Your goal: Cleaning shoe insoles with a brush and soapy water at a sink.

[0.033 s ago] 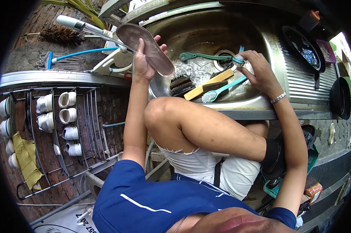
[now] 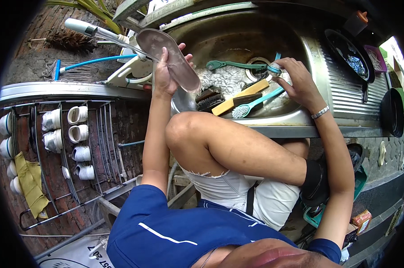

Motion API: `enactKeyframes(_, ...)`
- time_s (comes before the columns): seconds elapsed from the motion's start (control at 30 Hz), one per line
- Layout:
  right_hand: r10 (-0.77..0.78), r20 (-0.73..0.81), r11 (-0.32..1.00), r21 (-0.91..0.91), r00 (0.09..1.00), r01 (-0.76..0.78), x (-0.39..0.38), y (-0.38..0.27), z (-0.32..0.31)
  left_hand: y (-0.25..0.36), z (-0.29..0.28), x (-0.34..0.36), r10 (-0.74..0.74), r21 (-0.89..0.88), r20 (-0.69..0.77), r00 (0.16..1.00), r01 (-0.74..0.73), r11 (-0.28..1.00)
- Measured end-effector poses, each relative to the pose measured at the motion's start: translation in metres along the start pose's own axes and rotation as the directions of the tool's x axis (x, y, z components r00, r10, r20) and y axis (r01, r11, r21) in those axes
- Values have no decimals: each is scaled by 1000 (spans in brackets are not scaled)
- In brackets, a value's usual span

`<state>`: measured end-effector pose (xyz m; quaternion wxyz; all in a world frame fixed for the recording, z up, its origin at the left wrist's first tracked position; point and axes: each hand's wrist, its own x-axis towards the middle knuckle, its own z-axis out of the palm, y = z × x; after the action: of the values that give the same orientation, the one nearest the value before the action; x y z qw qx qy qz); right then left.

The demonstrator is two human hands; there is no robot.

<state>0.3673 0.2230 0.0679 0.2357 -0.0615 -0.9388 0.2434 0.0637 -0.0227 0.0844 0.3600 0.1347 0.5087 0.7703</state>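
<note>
I see my left hand (image 2: 164, 78) clenched around the near end of a shoe insole (image 2: 170, 58), thumb and fingers wrapped on its edge so that the flat, greyish face is tipped up and toward me; held that way the surface is open for scrubbing and any water would drain back over the steel sink (image 2: 316, 62), I judge. The insole hangs just above the sink's left rim, not resting on anything. Its long axis runs on a diagonal, from the rounded end up and to the left, near the white spray wand (image 2: 83, 27), down and to the right toward the basin, where the narrower end points at the brushes. My right hand (image 2: 300, 82) is down in the basin by the drain, fingers pinched on a small pale teal thing (image 2: 274, 70); I cannot tell just what it is. Lying loose on the sink floor are a teal brush (image 2: 255, 103), a wooden-backed brush (image 2: 237, 98) and a dark bristle brush (image 2: 209, 98), close together within reach. White shoes (image 2: 74, 129) sit on the wire rack (image 2: 99, 147) at my left
</note>
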Motion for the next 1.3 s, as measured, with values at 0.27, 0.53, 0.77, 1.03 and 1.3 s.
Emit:
enactKeyframes(0.27, -11, 3, 1000, -19, 1000, 11, -2, 7, 6, 3, -22, -42, -15, 116, -66, 998, 23, 993)
enactKeyframes(0.53, 35, 41, 999, -3, 999, -35, -1, 4, 5, 12, -24, -44, 12, 156, -23, 1000, -8, 988)
enactKeyframes(0.77, 30, 78, 1000, -6, 997, -29, -2, 8, 7, 8, -21, -40, 26, 151, 15, 1000, -28, 988)
enactKeyframes(1.03, 28, 60, 999, -21, 998, -27, -3, 10, 9, 5, -21, -39, 2, 123, 28, 1000, -5, 992)
enactKeyframes(1.3, -1, 18, 1000, 22, 1000, 1, -3, 12, 11, 4, -20, -38, -12, 165, 27, 1000, 7, 986)
